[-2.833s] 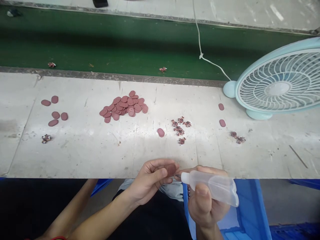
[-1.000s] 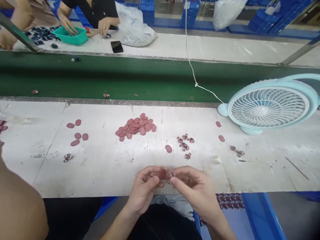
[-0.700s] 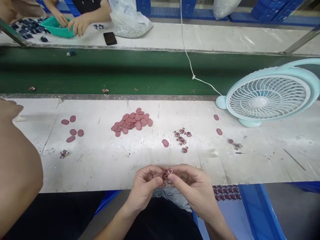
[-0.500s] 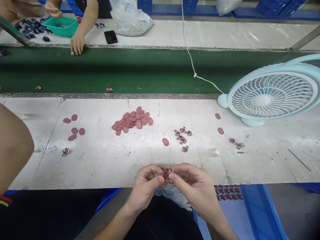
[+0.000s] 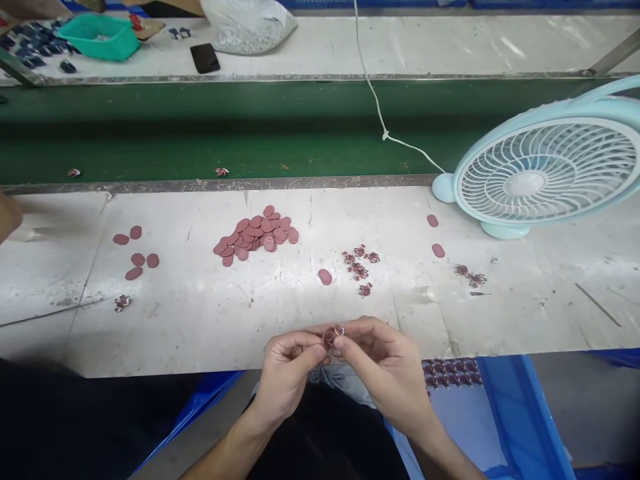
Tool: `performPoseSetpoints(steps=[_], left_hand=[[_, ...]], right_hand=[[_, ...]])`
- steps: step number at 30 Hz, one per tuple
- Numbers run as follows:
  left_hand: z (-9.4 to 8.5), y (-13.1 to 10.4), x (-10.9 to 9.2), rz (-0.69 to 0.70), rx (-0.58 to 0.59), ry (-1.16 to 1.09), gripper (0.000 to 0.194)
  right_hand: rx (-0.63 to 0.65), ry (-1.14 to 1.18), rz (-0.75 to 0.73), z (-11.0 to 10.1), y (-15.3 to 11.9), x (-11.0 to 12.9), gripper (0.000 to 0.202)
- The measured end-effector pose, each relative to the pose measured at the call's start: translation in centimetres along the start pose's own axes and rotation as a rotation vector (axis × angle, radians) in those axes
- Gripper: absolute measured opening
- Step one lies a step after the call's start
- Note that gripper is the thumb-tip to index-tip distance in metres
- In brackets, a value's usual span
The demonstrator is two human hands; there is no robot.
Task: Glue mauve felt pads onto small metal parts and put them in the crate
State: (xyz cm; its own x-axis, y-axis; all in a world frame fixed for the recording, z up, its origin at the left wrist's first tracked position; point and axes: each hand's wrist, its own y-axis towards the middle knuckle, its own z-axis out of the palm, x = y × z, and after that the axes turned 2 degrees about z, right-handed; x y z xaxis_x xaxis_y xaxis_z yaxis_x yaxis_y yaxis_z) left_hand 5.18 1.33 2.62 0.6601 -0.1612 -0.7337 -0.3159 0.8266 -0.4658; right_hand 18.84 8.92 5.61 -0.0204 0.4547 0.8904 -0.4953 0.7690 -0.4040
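- Both hands meet at bottom centre of frame, just over the near edge of the table (image 5: 200, 333).
- Left hand (image 5: 286, 373) pinches a small red disc (image 5: 329, 338) between thumb and fingers; grasp closed on it.
- Right hand (image 5: 383, 367) pinches a small patterned piece (image 5: 339, 331) against the same disc; fingertips closed on it, the two parts touching.
- Judgement: this unit is mid-assembly, piece being pressed onto the disc, not yet set down.
- Left to do, by the look of it: big pile of plain discs (image 5: 257, 233) at centre, untouched.
- More loose discs: five at left (image 5: 134, 251), one single (image 5: 325, 277) right of centre, two (image 5: 435, 235) near the fan (image 5: 540, 173).
- Patterned pieces in a cluster (image 5: 357, 265) right of centre, a few more (image 5: 470, 275) at right, one (image 5: 121, 303) at left.
- Cannot tell which of these are finished units and which are raw parts; too small.
- Blue bin (image 5: 505, 407) at bottom right holds more patterned pieces (image 5: 453, 373).
- Green belt (image 5: 250, 127) across upper frame carries two small bits (image 5: 221, 171), well apart.
- Upper left: teal tray (image 5: 103, 37), phone (image 5: 205, 58), bag (image 5: 247, 23) on the far table.
- Overall: early to middle, most discs still bare.
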Motion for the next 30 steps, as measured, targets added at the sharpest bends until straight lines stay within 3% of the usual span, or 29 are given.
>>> performPoseSetpoints(steps=[10, 27, 30], left_hand=[[0.1, 0.1, 0.2, 0.021, 0.060, 0.052, 0.007], [0.5, -0.7, 1.3, 0.073, 0.051, 0.030, 0.007], [0.4, 0.0, 1.2, 0.146, 0.107, 0.195, 0.012]], right_hand=[[0.013, 0.060, -0.017, -0.2, -0.2, -0.5, 0.012], [-0.080, 0.102, -0.023, 0.0, -0.5, -1.0, 0.010], [-0.095, 0.182, -0.011, -1.0, -0.5, -1.4, 0.011]])
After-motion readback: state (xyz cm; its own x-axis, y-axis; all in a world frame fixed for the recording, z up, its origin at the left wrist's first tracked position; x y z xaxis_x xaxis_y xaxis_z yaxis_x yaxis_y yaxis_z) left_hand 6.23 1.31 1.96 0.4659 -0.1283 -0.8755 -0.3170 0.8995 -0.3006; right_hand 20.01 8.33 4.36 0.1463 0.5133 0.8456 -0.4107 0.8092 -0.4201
